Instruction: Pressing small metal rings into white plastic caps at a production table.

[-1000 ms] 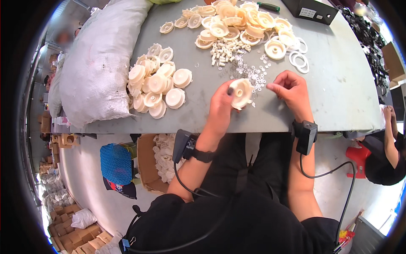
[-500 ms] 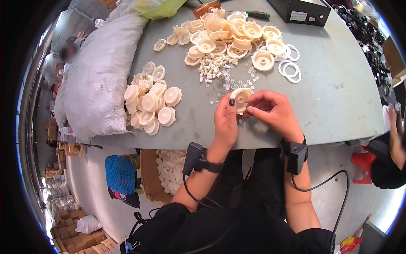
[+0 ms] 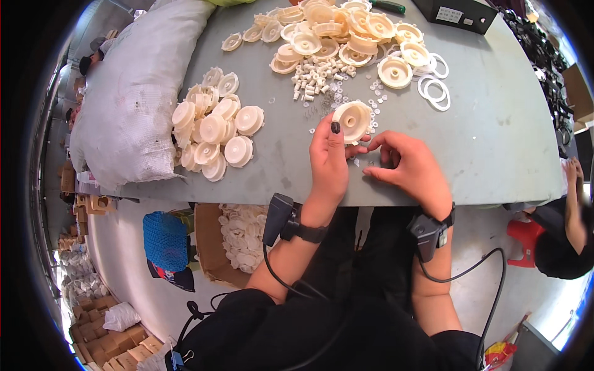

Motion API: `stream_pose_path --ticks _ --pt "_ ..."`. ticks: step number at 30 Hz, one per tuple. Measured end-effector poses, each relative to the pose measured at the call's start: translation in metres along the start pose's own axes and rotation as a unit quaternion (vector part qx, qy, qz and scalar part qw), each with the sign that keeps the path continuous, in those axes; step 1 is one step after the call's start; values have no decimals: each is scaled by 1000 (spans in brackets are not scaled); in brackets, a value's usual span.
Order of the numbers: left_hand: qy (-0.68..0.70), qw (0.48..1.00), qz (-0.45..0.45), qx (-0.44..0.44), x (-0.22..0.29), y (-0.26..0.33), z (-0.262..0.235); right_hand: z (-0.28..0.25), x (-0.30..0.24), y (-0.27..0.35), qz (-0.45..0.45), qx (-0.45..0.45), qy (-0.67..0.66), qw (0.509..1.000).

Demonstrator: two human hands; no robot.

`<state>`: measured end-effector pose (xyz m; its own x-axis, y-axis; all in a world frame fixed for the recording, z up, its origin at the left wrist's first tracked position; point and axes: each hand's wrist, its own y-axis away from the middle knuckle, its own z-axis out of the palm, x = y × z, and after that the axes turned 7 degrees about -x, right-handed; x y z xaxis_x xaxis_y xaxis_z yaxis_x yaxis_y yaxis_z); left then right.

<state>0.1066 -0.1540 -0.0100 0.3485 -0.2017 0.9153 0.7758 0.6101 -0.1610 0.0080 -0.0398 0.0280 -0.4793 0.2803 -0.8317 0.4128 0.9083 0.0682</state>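
My left hand point(image 3: 328, 162) grips a round cream plastic cap point(image 3: 361, 130) by its side, thumb over the rim. The cap's hollow face with a raised centre hub is turned up. Just right of it is my right hand point(image 3: 413, 168), thumb and curled fingers apart, with nothing visible between them. Beyond the cap lie small white washers point(image 3: 376, 86), tiny metal pieces point(image 3: 317, 110) and short cream plastic plugs point(image 3: 309, 79). Farther back is a heap of similar cream caps point(image 3: 322, 28). A second group of closed-looking cream discs point(image 3: 212, 128) lies to the left.
White rings point(image 3: 437, 94) lie at the right of the heap. A big white woven sack point(image 3: 133, 105) fills the table's left side. At the back stand a black box point(image 3: 461, 13) and a green-handled tool point(image 3: 388, 6). Below the table edge, a carton point(image 3: 210, 247) holds white parts.
My right hand has drawn away from the cap to the right, its fingers parting. My left hand still holds the cap, now more fully in sight. The whole view has shifted slightly.
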Motion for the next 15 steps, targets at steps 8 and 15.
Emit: stream_pose_path --ticks 8,15 --pt "-1 1000 2 6 0 3 -4 10 -8 16 23 11 97 995" --pt "22 1000 8 1 6 1 -3 17 -8 13 16 140 -213 967"
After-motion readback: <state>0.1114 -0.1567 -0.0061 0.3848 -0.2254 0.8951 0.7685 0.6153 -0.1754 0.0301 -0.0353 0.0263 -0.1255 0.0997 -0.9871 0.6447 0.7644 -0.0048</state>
